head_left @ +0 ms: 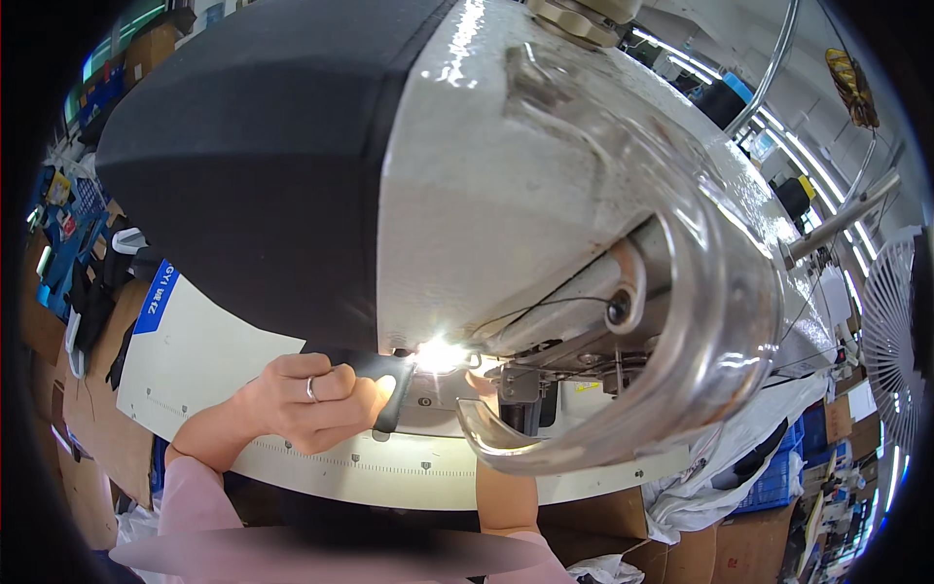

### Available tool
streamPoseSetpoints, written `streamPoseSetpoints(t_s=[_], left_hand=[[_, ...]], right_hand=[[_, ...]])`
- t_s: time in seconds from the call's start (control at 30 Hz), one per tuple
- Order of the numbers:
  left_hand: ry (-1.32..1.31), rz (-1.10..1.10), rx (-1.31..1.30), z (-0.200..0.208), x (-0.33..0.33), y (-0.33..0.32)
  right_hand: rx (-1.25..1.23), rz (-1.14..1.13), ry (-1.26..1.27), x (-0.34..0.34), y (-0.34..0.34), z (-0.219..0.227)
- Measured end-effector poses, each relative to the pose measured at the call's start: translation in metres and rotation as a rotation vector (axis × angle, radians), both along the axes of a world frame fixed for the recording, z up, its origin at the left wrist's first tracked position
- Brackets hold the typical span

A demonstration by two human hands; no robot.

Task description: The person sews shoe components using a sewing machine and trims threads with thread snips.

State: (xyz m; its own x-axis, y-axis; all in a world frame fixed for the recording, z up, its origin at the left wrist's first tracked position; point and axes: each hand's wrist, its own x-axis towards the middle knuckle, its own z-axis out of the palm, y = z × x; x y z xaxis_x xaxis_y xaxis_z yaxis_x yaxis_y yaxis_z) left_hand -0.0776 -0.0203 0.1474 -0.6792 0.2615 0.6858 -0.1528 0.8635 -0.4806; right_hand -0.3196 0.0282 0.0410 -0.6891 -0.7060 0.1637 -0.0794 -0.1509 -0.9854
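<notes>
A sewing machine head, white with a dark grey front cover, fills most of the view. Below it, my left hand is closed, with a ring on one finger, and holds a piece of black fabric at the left of the needle area. A bright lamp shines just beside the fingertips. My right forearm comes in from the lower edge; my right hand is mostly hidden behind the clear curved guard and the machine parts, so its fingers cannot be read.
The pale table has a ruler scale along its near edge. Dark thread runs near the needle parts. White plastic sheeting and a blue crate are at the lower right. A fan stands far right; cardboard is at left.
</notes>
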Motion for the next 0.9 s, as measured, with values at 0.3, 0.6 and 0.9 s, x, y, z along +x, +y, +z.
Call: streamPoseSetpoints(t_s=[0.3,0.6,0.9], left_hand=[[-0.04,0.003,0.044,-0.012,-0.002,0.005],[0.08,-0.06,0.074,-0.002,-0.005,0.0],[-0.004,-0.054,0.19,-0.008,-0.003,0.002]], right_hand=[[-0.013,-0.004,-0.024,0.001,-0.012,-0.002],[-0.016,0.022,-0.038,-0.009,-0.027,-0.011],[-0.014,0.039,-0.065,-0.017,-0.036,-0.018]])
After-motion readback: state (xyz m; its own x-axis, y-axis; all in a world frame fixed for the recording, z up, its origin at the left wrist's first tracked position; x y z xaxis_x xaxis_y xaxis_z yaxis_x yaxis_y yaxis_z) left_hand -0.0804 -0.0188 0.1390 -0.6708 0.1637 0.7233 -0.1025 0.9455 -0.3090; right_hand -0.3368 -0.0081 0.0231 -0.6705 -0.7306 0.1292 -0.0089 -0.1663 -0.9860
